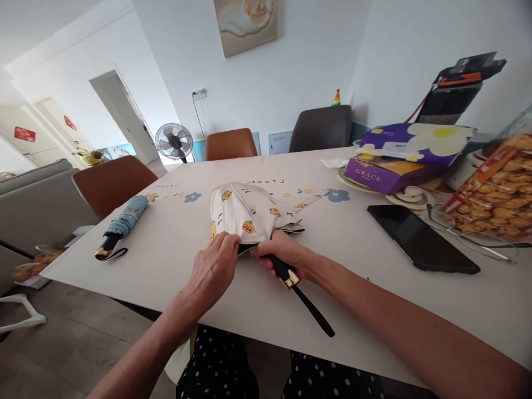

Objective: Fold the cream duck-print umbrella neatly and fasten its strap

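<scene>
A white folding umbrella (243,209) printed with yellow cartoon figures lies on the table, its canopy loose and partly gathered. My left hand (218,263) pinches the near edge of the canopy fabric. Wrapped round the top of the black handle is my right hand (286,252), next to the fabric. The handle has a gold-coloured end, from which a black wrist strap hangs toward the table's near edge. A printed fabric strap sticks out from the canopy to the right. The umbrella's shaft and ribs are hidden by cloth and fingers.
A folded blue umbrella (127,220) lies at left on the table (166,277). To the right are a black phone (419,238), eyeglasses (469,238), a purple box (382,174) and a clear container of snacks (494,194). Chairs stand along the far and left sides.
</scene>
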Tool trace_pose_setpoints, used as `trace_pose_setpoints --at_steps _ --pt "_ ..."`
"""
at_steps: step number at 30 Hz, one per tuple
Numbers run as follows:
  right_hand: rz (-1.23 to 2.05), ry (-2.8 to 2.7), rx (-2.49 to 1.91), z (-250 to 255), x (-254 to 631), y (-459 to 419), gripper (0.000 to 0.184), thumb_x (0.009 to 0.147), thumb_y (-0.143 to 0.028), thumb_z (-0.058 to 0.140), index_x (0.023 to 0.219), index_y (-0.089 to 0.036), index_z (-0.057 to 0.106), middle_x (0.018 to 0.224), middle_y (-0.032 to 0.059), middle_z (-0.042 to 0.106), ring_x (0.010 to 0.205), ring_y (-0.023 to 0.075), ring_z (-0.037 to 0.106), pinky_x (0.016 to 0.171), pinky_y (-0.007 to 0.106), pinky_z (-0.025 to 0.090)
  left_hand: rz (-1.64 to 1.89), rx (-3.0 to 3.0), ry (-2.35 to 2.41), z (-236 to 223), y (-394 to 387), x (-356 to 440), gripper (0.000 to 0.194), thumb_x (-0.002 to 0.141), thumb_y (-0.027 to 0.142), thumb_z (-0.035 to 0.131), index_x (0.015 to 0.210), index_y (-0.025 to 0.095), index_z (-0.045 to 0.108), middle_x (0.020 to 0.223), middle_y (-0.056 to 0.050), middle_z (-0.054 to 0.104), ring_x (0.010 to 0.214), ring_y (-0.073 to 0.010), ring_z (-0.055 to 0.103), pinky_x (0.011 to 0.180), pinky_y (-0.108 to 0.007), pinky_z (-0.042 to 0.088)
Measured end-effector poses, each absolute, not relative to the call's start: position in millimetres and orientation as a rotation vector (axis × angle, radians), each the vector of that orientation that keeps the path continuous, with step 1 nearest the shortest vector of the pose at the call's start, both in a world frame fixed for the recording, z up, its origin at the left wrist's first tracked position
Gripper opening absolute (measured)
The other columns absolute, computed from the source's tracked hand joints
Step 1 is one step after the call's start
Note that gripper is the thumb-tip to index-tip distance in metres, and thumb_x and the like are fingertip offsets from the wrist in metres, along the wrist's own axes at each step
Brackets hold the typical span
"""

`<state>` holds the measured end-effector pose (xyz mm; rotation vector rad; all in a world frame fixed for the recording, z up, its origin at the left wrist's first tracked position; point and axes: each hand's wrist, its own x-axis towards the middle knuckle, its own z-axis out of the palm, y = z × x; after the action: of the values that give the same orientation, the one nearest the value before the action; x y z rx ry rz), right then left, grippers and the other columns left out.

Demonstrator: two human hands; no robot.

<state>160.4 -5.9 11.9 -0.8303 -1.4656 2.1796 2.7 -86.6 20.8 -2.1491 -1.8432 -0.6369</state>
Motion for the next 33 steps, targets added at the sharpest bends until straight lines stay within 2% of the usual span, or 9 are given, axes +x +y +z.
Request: trace_pose_setpoints --at_steps 3,9,15,18,22,24,27,29,33 --pt "2.208 -1.422 -0.792 9.2 158.3 -6.1 0.02 0.065 -0.018 0.064 0.08 -0.015 0.051 0.046 -0.0058 0.045 0.037 0.0065 0.039 0.032 0.017 0.038 -0.623 -2.257 -1.879 13.6 -82.2 -0.1 0.017 0.087 0.017 0.035 0.094 0.021 0.05 0.083 -0.002 0.056 0.072 -0.0134 0.054 0.055 -0.023 0.035" --pt "2.254 -1.274 -0.836 9.9 158.4 -6.1 0.037 0.076 -0.052 0.055 0.08 -0.015 0.053 0.065 0.0004 0.053 0.037 0.0048 0.04 0.029 0.018 0.038 -0.906 -2.415 -1.914 -0.9 -68.0 -1.3 0.014 0.082 0.017 0.038 0.084 0.02 0.051 0.08 0.0 0.056 0.069 -0.0122 0.053 0.062 -0.025 0.04" --pt "2.147 -1.351 -0.873 14.3 159.7 -6.4 0.021 0.076 -0.035 0.059 0.081 -0.017 0.049 0.058 -0.0028 0.049 0.034 0.0047 0.038 0.027 0.018 0.036 -1.691 -2.283 -2.361 10.7 -62.0 -13.6 0.009 0.076 0.024 0.049 0.08 0.018 0.056 0.08 -0.002 0.061 0.074 -0.0144 0.058 0.067 -0.027 0.046" --pt "2.091 -1.407 -0.908 15.6 159.5 -8.1 0.017 0.073 -0.028 0.059 0.079 -0.018 0.047 0.057 -0.0036 0.049 0.033 0.0048 0.037 0.027 0.018 0.035 -1.875 -1.921 -2.425 20.6 -59.9 -15.6 0.021 0.079 0.03 0.05 0.096 0.021 0.056 0.098 -0.005 0.061 0.091 -0.02 0.059 0.075 -0.032 0.047" --pt "2.012 -1.54 -1.023 19.8 159.1 -13.0 0.014 0.07 -0.022 0.057 0.078 -0.017 0.046 0.044 -0.0063 0.044 0.031 0.0067 0.037 0.028 0.019 0.035 -1.825 -1.961 -2.19 25.3 -53.6 -0.3 0.05 0.081 0.034 0.05 0.129 0.026 0.038 0.142 -0.005 0.032 0.131 -0.0236 0.027 0.104 -0.04 0.028" --pt "1.993 -1.604 -1.033 21.4 158.8 -15.9 0.013 0.069 -0.021 0.055 0.077 -0.017 0.046 0.039 -0.0071 0.042 0.03 0.0079 0.038 0.028 0.019 0.035 -1.774 -1.973 -2.185 24.8 -46.5 10.1 0.061 0.081 0.037 0.051 0.136 0.026 0.027 0.149 -0.004 0.016 0.137 -0.0231 0.011 0.11 -0.041 0.015" --pt "1.963 -1.668 -1.022 20.5 157.3 -19.3 0.009 0.068 -0.02 0.053 0.072 -0.018 0.045 0.035 -0.0064 0.041 0.03 0.0091 0.038 0.029 0.02 0.035 -1.812 -1.796 -2.302 25.3 -30.9 20.9 0.069 0.081 0.041 0.052 0.138 0.022 0.019 0.151 -0.007 0.006 0.138 -0.0233 -0.001 0.111 -0.042 0.008" --pt "1.938 -1.687 -1.015 18.3 156.0 -20.3 0.008 0.067 -0.018 0.051 0.071 -0.018 0.044 0.034 -0.0067 0.041 0.029 0.0095 0.038 0.028 0.021 0.036 -1.96 -1.638 -2.303 27.3 -19.6 23.7 0.07 0.079 0.041 0.055 0.137 0.021 0.021 0.149 -0.01 0.012 0.137 -0.025 0.005 0.11 -0.042 0.013" --pt "1.943 -1.683 -0.988 16.2 155.4 -19.9 0.013 0.064 -0.015 0.049 0.075 -0.019 0.043 0.033 -0.0093 0.038 0.027 0.0091 0.036 0.028 0.021 0.036 -2.461 -1.461 -2.189 30.3 -2.6 22.4 0.058 0.072 0.042 0.063 0.122 0.022 0.04 0.12 -0.01 0.053 0.11 -0.0264 0.051 0.089 -0.039 0.044"
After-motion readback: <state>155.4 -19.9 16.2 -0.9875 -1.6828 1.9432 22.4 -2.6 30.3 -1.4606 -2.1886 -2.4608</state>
